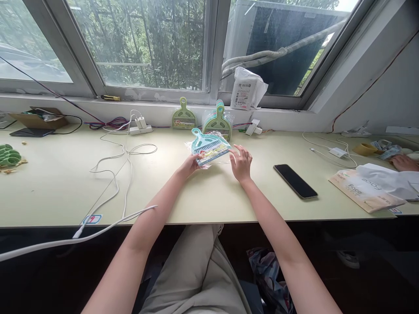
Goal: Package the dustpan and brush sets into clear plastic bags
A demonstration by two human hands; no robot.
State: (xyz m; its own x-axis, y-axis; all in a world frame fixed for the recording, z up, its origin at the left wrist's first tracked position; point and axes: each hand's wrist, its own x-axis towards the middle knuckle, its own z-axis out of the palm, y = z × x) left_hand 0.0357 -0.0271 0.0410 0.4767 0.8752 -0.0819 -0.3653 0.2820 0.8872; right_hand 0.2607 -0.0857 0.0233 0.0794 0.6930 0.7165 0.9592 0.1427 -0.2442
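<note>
A small light-blue dustpan-and-brush set (209, 145) in clear plastic wrap, with a printed label, is tilted above the table. My left hand (190, 165) grips its lower left corner, thumb on the front. At its right edge, my right hand (241, 162) has its fingers spread; the fingertips are close to the wrap, and whether they touch is hard to tell. Behind it, a stack of green wrapped dustpan sets (220, 120) leans at the window wall. One more green set (183, 115) stands to the left of that stack.
A black phone (295, 181) lies to the right, beyond it a tissue pack (366, 187) and another person's hand (405, 162). White cables (126, 152) sprawl across the left side. Green plastic pieces (9, 155) sit at the far left. A wrapped packet (247, 90) stands on the sill.
</note>
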